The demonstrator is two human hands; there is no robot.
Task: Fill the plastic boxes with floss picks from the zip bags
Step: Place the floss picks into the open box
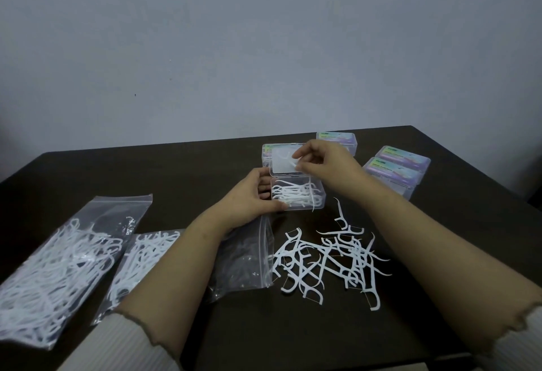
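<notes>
A clear plastic box (pixel 318 205) stands open mid-table with several white floss picks inside; its lid (pixel 283 162) is tipped up behind it. My left hand (pixel 252 197) grips the box's left end. My right hand (pixel 322 162) hovers above the box and pinches a floss pick (pixel 289 162) in front of the lid. A loose pile of floss picks (pixel 331 259) lies on the table in front of the box. An emptied zip bag (pixel 246 259) lies under my left forearm.
Two full zip bags of picks lie at the left, a large zip bag (pixel 55 265) and a smaller zip bag (pixel 140 259). Three closed boxes with coloured labels, the far box (pixel 337 139), the right box (pixel 403 156) and the near box (pixel 393 175), stand at the back right. The table's far edge meets a grey wall.
</notes>
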